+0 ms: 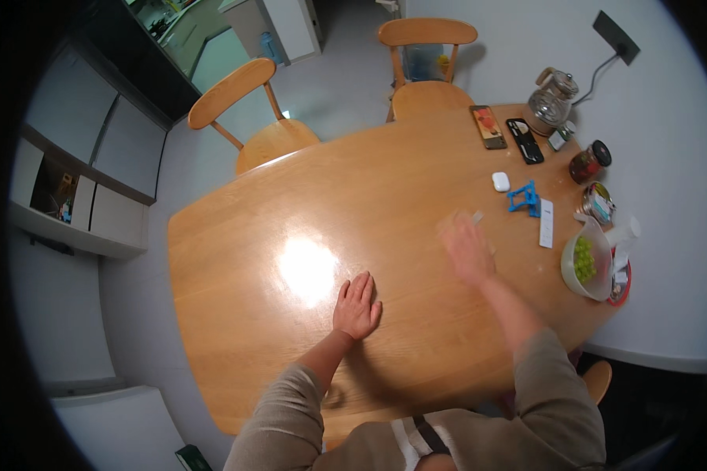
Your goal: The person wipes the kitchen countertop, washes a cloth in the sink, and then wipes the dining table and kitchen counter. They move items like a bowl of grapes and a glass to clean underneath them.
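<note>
My left hand (356,309) rests palm down on the wooden dining table (389,176), its thumb held away from the fingers and nothing in it. Farther right, my right hand (468,247) is blurred by motion over the tabletop. A small pale thing (477,217) shows beside its fingertips; what it is, and whether the hand holds it, I cannot tell. Right of that hand lie a blue plastic stand (524,199) and a white strip (546,224) with markings. Just beyond the stand is a white earbud case (501,182).
A bowl (602,282) of green grapes (584,260), a tin (598,203), a dark-lidded jar (589,162) and a glass kettle (548,109) line the wall side. Two phones (488,127) (525,141) lie near the kettle. Wooden chairs (280,144) (430,97) stand along the far edge.
</note>
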`<state>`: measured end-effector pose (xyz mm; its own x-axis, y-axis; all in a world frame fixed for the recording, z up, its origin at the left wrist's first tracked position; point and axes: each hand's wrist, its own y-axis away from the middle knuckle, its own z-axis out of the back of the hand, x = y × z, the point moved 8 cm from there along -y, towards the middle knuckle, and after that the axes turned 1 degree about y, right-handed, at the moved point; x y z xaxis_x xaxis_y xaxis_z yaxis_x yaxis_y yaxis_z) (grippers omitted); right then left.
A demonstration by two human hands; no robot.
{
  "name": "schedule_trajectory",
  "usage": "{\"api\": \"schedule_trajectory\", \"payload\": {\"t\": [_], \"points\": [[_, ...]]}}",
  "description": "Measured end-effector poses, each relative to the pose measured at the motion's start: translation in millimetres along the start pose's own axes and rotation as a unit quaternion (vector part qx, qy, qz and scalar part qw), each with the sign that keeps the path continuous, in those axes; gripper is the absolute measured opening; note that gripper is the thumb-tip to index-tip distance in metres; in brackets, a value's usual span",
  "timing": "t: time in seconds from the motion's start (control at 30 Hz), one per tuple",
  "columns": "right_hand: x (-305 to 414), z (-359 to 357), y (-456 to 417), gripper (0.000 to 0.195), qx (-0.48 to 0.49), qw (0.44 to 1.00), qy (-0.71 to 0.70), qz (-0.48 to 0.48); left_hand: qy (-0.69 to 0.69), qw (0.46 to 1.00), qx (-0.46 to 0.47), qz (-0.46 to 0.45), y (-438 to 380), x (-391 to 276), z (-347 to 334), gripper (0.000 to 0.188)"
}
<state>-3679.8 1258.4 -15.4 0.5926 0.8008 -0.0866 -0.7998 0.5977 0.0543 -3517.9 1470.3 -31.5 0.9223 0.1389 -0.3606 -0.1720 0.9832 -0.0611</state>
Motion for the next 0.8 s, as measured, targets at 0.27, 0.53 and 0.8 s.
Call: {"api": "schedule_trajectory", "payload": {"t": [0.27,0.53,0.8], "points": [[58,-8,-196,0.047,-0.037,0.988,-0.147,-0.012,-0.015,0.999,0.035,0.009,-13,1,1,0.059],[62,-4,-84,0.051,-0.087,0.968,-0.068,0.225,0.019,0.999,0.018,0.021,-12,3,2,0.057],[8,8,-296,0.033,0.039,0.969,-0.206,-0.133,0.027,0.999,0.031,0.025,-19,4,-1,0.056]]}}
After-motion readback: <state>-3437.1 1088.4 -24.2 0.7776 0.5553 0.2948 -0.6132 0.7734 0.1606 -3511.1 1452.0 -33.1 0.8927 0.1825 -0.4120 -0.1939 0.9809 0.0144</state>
